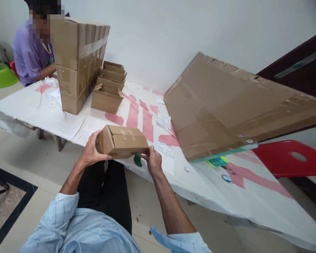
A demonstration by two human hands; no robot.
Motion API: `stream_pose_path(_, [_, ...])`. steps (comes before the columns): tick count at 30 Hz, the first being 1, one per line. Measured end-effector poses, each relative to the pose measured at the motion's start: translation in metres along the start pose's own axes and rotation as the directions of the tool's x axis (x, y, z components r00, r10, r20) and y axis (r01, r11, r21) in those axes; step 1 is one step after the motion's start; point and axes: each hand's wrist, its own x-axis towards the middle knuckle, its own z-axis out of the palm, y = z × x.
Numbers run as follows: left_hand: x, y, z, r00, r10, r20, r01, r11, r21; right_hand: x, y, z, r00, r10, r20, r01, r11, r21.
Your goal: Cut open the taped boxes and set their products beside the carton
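Note:
Between my hands is a small brown cardboard box [129,138], closed and held tilted over the table's near edge. My left hand [91,149] wraps round its left end, thumb along the lower side. At the lower right corner, my right hand [152,160] grips it with thumb and fingers. Just below the box, by my right fingers, is a dark green curved object [138,160], whose kind I cannot make out. Sheets of small round stickers or labels [163,149] lie on the table to the right of the box.
Taped boxes [68,56] stand stacked at the left of the table [76,123], beside a row of open-topped boxes [106,100]. A large cardboard piece [226,109] leans on the right, near a tape roll [226,178] and red stool [287,158]. A person [31,52] sits at the far left.

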Motion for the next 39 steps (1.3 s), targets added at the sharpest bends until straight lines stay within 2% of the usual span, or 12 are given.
stream_pose_path(3, [-0.004,-0.002,-0.006,1.000,0.001,0.023,-0.001,1.000,-0.020,0.001,0.003,0.000,0.996,-0.056,0.066,0.072,0.960,-0.270])
stream_pose_path(6, [-0.008,-0.005,-0.011,0.999,0.019,0.042,-0.019,1.000,-0.010,0.000,0.006,0.004,0.993,-0.084,0.081,0.111,0.900,-0.421])
stream_pose_path(8, [-0.009,-0.006,-0.012,0.998,0.041,0.045,-0.041,0.999,0.009,-0.003,0.007,0.008,0.991,-0.111,0.081,0.137,0.797,-0.588])
stream_pose_path(11, [-0.009,-0.007,-0.011,0.998,0.059,0.037,-0.059,0.998,0.005,-0.009,0.008,0.015,0.990,-0.112,0.090,0.139,0.591,-0.794])
stream_pose_path(14, [-0.009,-0.005,-0.009,0.998,0.053,0.022,-0.052,0.998,-0.038,-0.014,0.010,0.016,0.990,-0.098,0.102,0.138,0.539,-0.831])
stream_pose_path(18, [-0.009,-0.003,-0.007,1.000,0.028,-0.006,-0.029,0.998,-0.063,-0.014,0.007,0.010,0.976,-0.177,0.127,0.211,0.623,-0.754])
stream_pose_path(21, [-0.008,-0.002,-0.010,1.000,0.023,0.002,-0.023,0.997,-0.077,-0.009,-0.004,0.003,0.970,-0.240,0.045,0.212,0.738,-0.641])
stream_pose_path(24, [-0.007,0.000,-0.016,0.999,0.020,0.039,-0.016,0.995,-0.101,-0.007,-0.029,-0.005,0.978,-0.208,-0.026,0.183,0.908,-0.377])
stream_pose_path(26, [-0.006,0.001,-0.021,0.997,0.015,0.072,-0.006,0.994,-0.112,-0.011,-0.051,-0.009,0.982,-0.191,0.005,0.188,0.964,-0.189])
stream_pose_path(30, [-0.005,0.003,-0.029,0.991,0.020,0.135,-0.008,0.996,-0.092,-0.025,-0.096,-0.012,0.953,-0.253,0.166,0.265,0.963,-0.053])
stream_pose_path(33, [-0.006,0.003,-0.032,0.985,0.043,0.170,-0.028,0.996,-0.088,-0.036,-0.120,-0.011,0.914,-0.274,0.301,0.309,0.948,-0.077])
stream_pose_path(39, [-0.009,-0.003,-0.033,0.980,0.073,0.185,-0.055,0.993,-0.100,-0.046,-0.146,-0.006,0.799,-0.270,0.538,0.416,0.894,-0.168])
